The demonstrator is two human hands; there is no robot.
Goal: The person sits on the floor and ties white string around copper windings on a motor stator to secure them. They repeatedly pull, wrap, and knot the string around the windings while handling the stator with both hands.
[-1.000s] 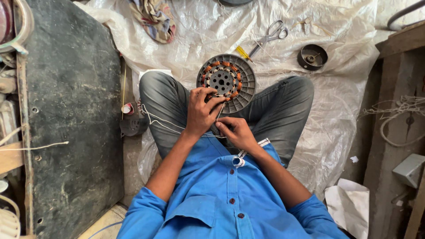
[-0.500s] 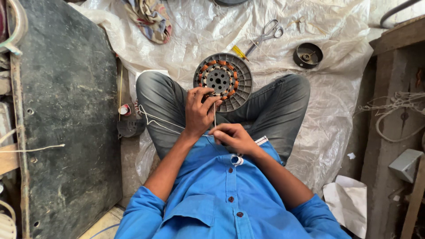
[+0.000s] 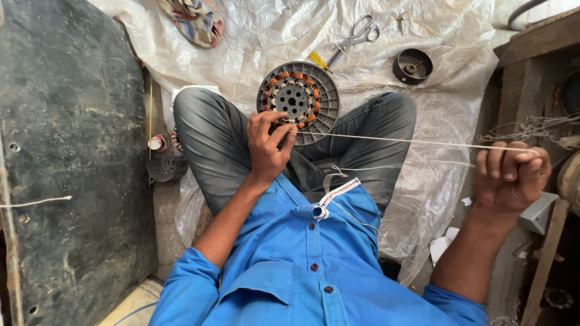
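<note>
We pull the lacing thread (image 3: 411, 142) taut from the fan stator (image 3: 298, 100).
Left hand (image 3: 269, 142) pinches thread at the stator on our lap; right hand (image 3: 510, 175), fisted on it, must hold tension.

White plastic sheet (image 3: 254, 42) on floor: scissors (image 3: 356, 35), screwdriver (image 3: 319, 61), black cup (image 3: 412, 65).

Taut string (image 3: 411, 142) across knee gap, seemingly.
</note>
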